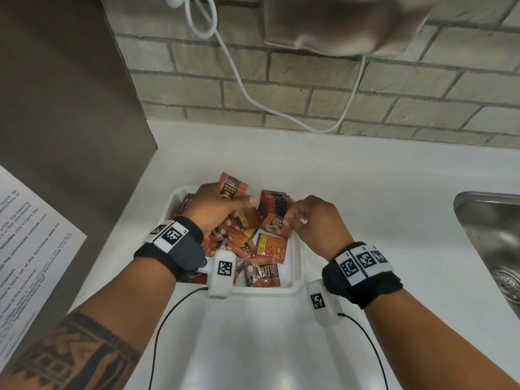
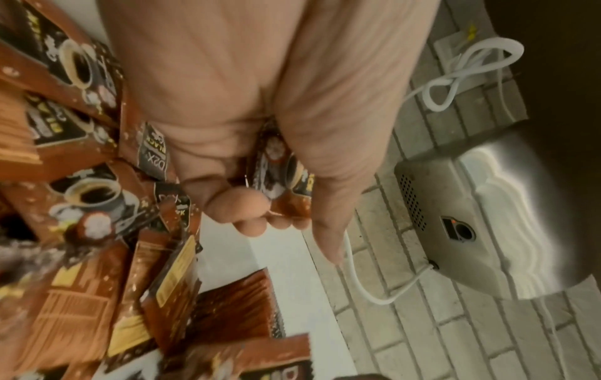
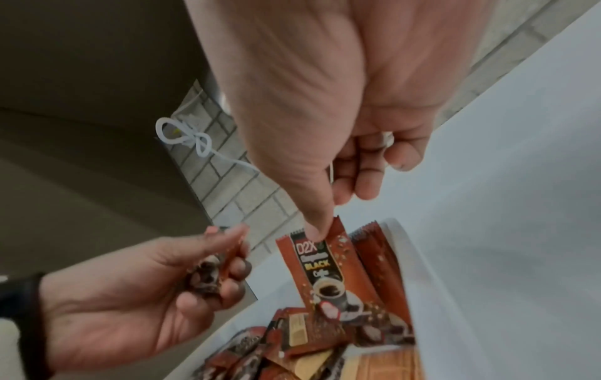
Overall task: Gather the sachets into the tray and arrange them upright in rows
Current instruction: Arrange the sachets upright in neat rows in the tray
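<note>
A white tray (image 1: pixel 298 266) on the white counter holds several red-brown coffee sachets (image 1: pixel 253 243) lying loose in a heap. A row of upright sachets (image 1: pixel 274 202) stands at the tray's far right corner. My left hand (image 1: pixel 239 201) is raised over the tray's far left and grips a sachet (image 1: pixel 233 187) between thumb and fingers; the left wrist view shows that sachet (image 2: pixel 286 174) in the fist. My right hand (image 1: pixel 295 213) is at the row, thumb on the top of the front upright sachet (image 3: pixel 325 270), fingers curled behind it.
A steel sink (image 1: pixel 492 235) is sunk into the counter at the right. A grey panel (image 1: pixel 70 108) with a printed sheet (image 1: pixel 28 235) rises on the left. On the brick wall behind, a white cord (image 1: pixel 253 99) hangs from a hand dryer (image 1: pixel 337 23).
</note>
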A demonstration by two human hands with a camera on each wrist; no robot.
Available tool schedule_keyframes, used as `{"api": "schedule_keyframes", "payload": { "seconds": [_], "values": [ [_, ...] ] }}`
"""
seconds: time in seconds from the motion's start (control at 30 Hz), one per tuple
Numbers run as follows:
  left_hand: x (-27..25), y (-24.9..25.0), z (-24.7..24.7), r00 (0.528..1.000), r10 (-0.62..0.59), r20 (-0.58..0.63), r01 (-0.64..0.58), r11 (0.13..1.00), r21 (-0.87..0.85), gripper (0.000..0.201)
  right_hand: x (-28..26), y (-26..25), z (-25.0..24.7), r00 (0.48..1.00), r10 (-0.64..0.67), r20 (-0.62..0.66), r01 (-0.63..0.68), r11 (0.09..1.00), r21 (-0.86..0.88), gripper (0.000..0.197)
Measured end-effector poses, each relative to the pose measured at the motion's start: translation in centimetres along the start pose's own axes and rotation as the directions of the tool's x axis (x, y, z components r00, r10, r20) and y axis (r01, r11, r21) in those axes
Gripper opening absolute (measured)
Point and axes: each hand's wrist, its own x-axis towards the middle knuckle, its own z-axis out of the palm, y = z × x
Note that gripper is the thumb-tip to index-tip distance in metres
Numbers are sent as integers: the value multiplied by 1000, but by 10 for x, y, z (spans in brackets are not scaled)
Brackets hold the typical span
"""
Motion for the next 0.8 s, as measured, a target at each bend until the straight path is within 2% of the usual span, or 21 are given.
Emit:
{"api": "schedule_keyframes", "payload": {
  "seconds": [0.03,0.1,0.17,0.23,0.3,0.47,0.7,0.8],
  "values": [
    [1,1,-1,999,-14,36,14,1000,17,61,1,1,3,1000,1,5,-1,1000,-31,7],
    [-2,4,2,973,-87,214,56,987,150,62,2,3,8,1000,7,9,-7,998,-56,6],
    [-4,4,14,892,-176,416,25,939,343,67,4,4,11,1000,5,11,-4,997,-77,7],
    [-4,1,31,822,-238,517,-70,859,507,55,6,4,14,1000,2,18,0,995,-100,8],
    [-2,-1,47,804,-259,535,-121,810,574,48,9,4,15,1000,6,31,-2,993,-121,9],
    [6,0,64,800,-307,515,-98,781,617,43,11,2,13,999,18,39,-13,994,-112,5],
    [12,-1,67,800,-335,498,-57,784,618,44,11,2,7,1000,14,23,-12,998,-68,14],
    [11,-2,67,793,-332,511,-76,778,624,44,10,2,6,999,20,33,-18,999,-48,14]
  ]
}}
